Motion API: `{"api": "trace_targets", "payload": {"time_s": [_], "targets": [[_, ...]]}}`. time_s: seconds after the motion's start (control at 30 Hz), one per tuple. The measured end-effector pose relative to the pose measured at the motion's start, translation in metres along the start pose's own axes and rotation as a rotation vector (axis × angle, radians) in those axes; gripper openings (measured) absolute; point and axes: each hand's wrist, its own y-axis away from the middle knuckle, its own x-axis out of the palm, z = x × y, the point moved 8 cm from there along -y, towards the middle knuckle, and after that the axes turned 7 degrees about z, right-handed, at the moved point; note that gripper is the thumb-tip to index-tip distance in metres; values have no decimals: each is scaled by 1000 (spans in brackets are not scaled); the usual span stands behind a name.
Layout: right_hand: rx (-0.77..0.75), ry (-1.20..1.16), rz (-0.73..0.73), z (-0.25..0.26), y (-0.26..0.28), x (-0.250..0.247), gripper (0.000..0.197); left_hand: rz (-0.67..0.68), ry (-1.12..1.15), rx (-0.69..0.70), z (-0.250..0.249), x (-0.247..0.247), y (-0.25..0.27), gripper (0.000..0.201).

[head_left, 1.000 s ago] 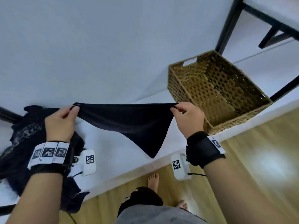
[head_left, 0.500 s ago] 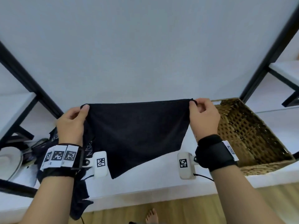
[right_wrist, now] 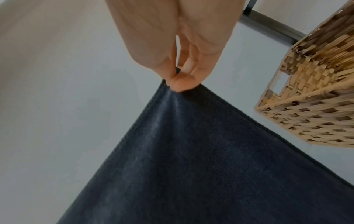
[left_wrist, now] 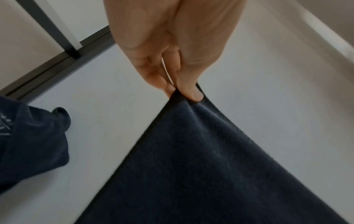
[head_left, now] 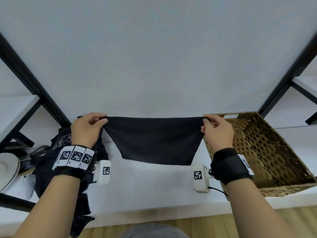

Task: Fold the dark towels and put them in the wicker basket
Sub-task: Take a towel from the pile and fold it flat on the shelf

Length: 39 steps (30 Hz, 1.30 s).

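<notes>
hands spread wider than before | left hand and right hand pinch one towel | one basket

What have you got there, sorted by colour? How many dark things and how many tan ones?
Dark: 2, the towel pinched between the left hand and the right hand, and a heap of dark cloth; its pieces cannot be counted.
Tan: 1, the wicker basket.
Total: 3
</notes>
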Motion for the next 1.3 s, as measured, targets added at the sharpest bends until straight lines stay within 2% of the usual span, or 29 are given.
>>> {"api": "trace_targets", "payload": {"time_s": [0.1,0.2,0.33,0.53,0.67,0.77,0.9,1.1,1.3], "targets": [[88,-121,53,-22,-4,7,18,100,-113,-37,15,16,-5,29],[140,-66,83,-42,-13,14,13,164,-297,-73,24,33,-7,19],[206,-38,142,-57,-26,29,12,242,-384,-121,31,56,-20,13],[148,-95,186,-42,-53,49,12,161,-308,-138,21,50,-50,19],[98,-230,183,-33,-53,49,12,100,-201,-101,13,37,-44,14],[97,-289,207,-37,-38,46,10,113,-120,-116,21,36,-21,16],[126,-240,210,-64,-4,36,17,183,-84,-163,53,43,25,21],[305,-36,283,-154,66,21,19,423,-213,-328,124,69,106,25],[464,186,356,-225,127,16,18,554,-241,-503,193,97,176,24]]}}
